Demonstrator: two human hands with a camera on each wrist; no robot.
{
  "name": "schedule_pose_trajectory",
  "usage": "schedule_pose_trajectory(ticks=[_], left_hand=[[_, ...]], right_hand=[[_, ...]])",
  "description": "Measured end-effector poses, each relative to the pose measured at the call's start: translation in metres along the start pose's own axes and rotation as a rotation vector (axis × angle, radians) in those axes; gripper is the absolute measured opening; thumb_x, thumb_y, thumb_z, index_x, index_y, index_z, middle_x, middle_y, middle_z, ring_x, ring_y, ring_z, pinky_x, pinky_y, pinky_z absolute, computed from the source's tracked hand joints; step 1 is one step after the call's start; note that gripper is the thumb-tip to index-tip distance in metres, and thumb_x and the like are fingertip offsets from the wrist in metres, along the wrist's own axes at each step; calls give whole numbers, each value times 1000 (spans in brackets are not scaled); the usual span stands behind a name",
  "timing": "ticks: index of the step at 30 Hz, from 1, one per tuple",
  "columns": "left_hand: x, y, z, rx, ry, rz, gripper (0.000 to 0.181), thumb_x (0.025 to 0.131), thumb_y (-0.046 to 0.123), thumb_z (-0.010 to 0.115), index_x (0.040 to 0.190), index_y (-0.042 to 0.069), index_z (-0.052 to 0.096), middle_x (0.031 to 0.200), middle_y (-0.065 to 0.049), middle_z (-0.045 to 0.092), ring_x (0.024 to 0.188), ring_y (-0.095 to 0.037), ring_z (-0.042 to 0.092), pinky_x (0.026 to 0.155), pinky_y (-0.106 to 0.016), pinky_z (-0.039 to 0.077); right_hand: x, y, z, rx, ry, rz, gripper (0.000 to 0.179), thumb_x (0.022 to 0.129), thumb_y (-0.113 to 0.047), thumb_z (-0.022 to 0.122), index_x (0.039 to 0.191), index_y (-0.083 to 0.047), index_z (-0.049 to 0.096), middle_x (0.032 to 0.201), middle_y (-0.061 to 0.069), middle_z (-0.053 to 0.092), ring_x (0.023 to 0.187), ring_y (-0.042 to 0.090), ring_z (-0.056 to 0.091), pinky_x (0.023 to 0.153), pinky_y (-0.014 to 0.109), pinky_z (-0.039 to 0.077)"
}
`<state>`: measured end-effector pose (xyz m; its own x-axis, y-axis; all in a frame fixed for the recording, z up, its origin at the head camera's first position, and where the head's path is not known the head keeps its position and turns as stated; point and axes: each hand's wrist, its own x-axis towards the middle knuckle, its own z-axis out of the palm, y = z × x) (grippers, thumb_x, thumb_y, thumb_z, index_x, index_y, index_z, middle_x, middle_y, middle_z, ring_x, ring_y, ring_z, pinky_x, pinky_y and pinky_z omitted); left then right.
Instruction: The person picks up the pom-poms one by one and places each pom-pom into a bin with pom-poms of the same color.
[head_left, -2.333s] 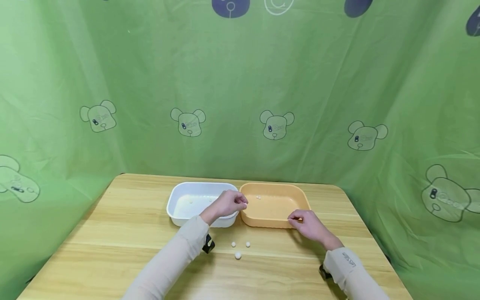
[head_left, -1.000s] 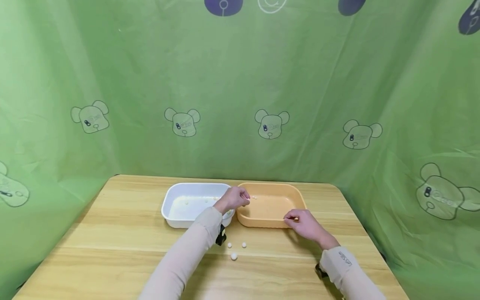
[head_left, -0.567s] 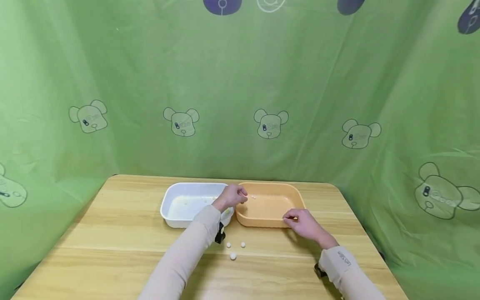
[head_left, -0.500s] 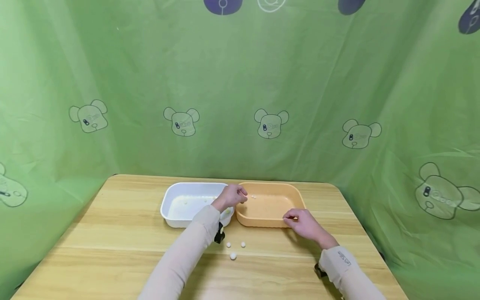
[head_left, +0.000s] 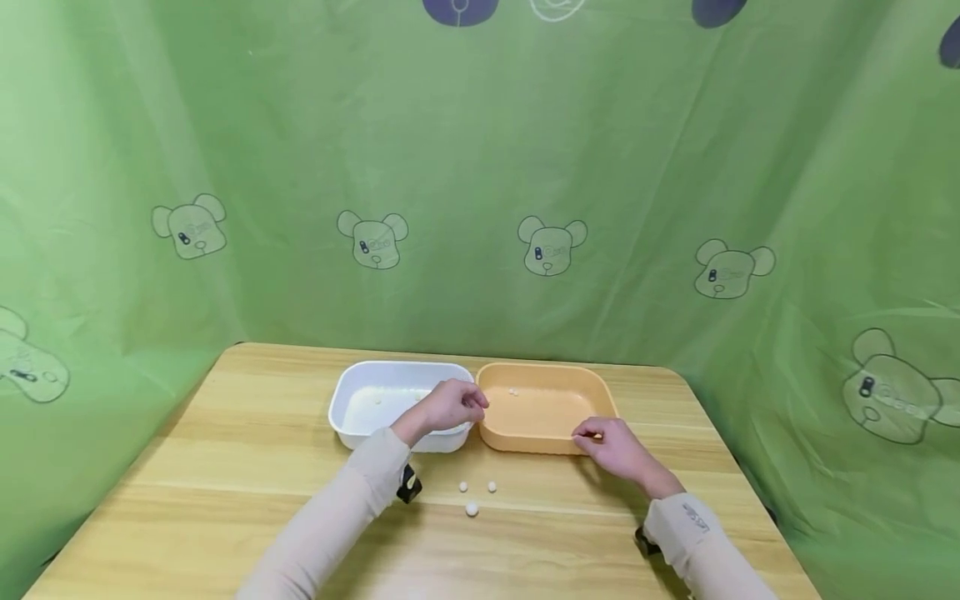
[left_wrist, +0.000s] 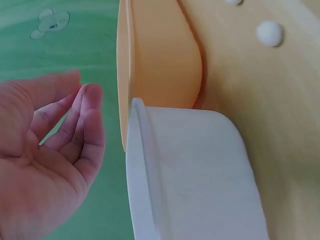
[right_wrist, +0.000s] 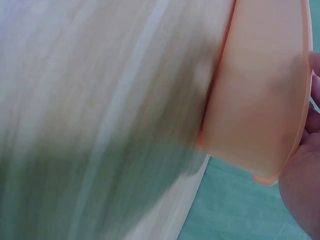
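My left hand (head_left: 450,404) hovers above the right end of a white plastic basin (head_left: 405,367), where it meets an orange basin (head_left: 540,442). In the left wrist view the thumb and fingertips of the left hand (left_wrist: 60,130) come close together, loosely curled, and nothing shows between them. At the front right of the orange basin, my right hand (head_left: 618,450) pinches the rim. The right wrist view catches only part of the right hand (right_wrist: 302,175), against that rim. A pair of tiny white balls (head_left: 513,392) lies inside the orange basin.
Three white balls lie on the wooden table (head_left: 562,533) in front of the basins: a larger ball (head_left: 472,508) and two smaller ones. Tiny pale balls (head_left: 378,402) sit in the white basin. A green curtain (head_left: 465,317) with bear faces hangs behind the table.
My left hand has drawn back leftward from over the orange basin's edge. A white speck at its fingertips about a second ago no longer shows. My right hand keeps its place on the rim.
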<state>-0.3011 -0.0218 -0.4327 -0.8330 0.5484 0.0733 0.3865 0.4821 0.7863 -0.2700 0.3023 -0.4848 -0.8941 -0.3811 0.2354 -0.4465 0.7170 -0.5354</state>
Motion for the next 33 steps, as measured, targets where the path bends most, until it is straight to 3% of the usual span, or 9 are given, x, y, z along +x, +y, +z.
schedule_pose_trajectory(ticks=[10,14,18,25,33], left_hand=[[-33,2,11,-7,-68,55,11,85,0,67,95,1,68,90,-9,69,80,-11,63,75,-22,50],[-42,-4,18,12,-76,69,11,85,0,67,95,5,69,89,-6,69,80,-9,62,74,-20,50],[-50,-13,26,21,-100,72,11,85,1,67,95,2,68,85,-3,68,78,-7,61,73,-20,50],[-59,-28,34,99,-105,44,11,84,4,68,95,3,69,81,5,66,76,-4,59,72,-19,49],[-63,-41,40,148,-129,43,12,80,2,72,91,5,69,82,2,64,74,-5,58,70,-19,48]], right_hand=[[-2,2,1,6,5,2,8,89,-10,64,86,-15,70,85,-7,65,82,13,60,75,34,51],[-2,5,1,2,10,-4,8,89,-11,64,86,-15,70,85,-7,66,82,14,61,75,35,51],[-2,7,1,-6,7,1,8,89,-11,64,86,-15,70,85,-7,66,82,13,60,75,35,51],[-1,4,1,2,19,-10,7,89,-10,65,86,-14,70,84,-5,66,81,14,61,75,36,51],[1,3,2,-9,16,-9,8,89,-10,65,86,-14,70,85,-7,66,82,13,61,75,36,51]])
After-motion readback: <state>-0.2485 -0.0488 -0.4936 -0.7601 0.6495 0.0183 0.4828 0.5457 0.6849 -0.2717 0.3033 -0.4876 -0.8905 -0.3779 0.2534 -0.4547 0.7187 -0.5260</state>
